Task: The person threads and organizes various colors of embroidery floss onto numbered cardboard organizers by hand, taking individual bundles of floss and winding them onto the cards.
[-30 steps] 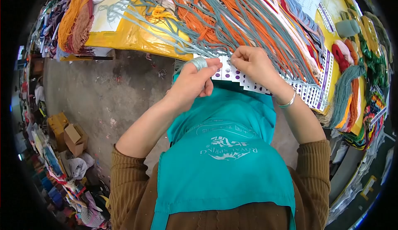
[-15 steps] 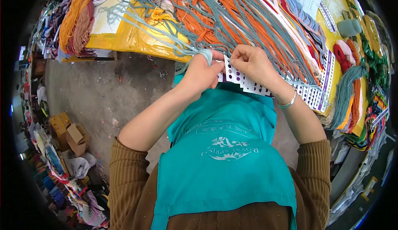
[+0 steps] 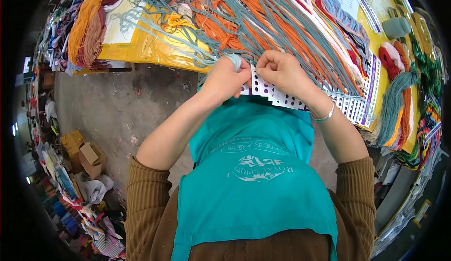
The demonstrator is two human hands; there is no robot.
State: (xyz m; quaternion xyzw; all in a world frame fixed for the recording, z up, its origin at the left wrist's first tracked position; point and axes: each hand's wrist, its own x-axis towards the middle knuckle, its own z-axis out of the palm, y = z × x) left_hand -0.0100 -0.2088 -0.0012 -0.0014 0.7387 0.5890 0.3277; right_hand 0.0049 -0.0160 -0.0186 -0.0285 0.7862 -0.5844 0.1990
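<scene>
A pale blue thread bundle (image 3: 233, 60) loops over the index finger of my left hand (image 3: 224, 78), whose fingers are closed on it. The left thumb and fingertips sit right at the left edge of a white punched card (image 3: 255, 83) with dark holes. My right hand (image 3: 283, 74) is pinched closed at the upper end of that card, its fingers curled. More overlapping white punched thread cards (image 3: 287, 100) fan out below my right wrist along the table edge. Long orange and grey-teal threads (image 3: 263, 23) spread away from the cards across the table.
The yellow-wrapped table (image 3: 141, 49) ends just before the teal apron (image 3: 258, 181). Orange-yellow skeins (image 3: 87, 19) hang at left. A grey-green cup (image 3: 396, 29) and teal skeins (image 3: 393, 103) are at right. Cardboard boxes (image 3: 92, 159) rest on the floor at left.
Both hands have shifted slightly left, and the punched card between them stands more upright. The pale blue strands stretched from my left hand now lie lower and looser on the table.
</scene>
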